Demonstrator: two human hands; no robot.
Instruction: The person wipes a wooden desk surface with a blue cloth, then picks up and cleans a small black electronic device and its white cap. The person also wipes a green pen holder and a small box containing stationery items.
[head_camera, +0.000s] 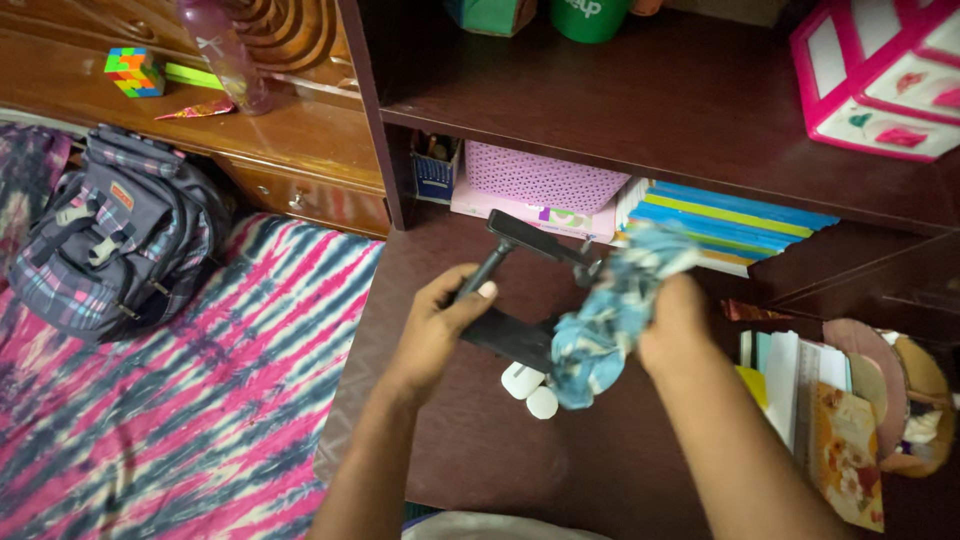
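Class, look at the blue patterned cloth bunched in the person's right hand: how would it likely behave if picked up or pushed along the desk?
The cloth is crumpled into folds in the right hand, so it is probably floppy and would drape. It looks thin, so likely light. Pushed, it would probably bunch up rather than roll or tip.

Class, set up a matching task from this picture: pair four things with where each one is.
Things:
1. black stand
2. blue cloth
3. backpack
4. puzzle cube

Places:
A. on the striped bedspread
B. in the right hand
C. on the wooden ledge
D. in the left hand

Pairs: 1-D, 2-B, 3-A, 4-C
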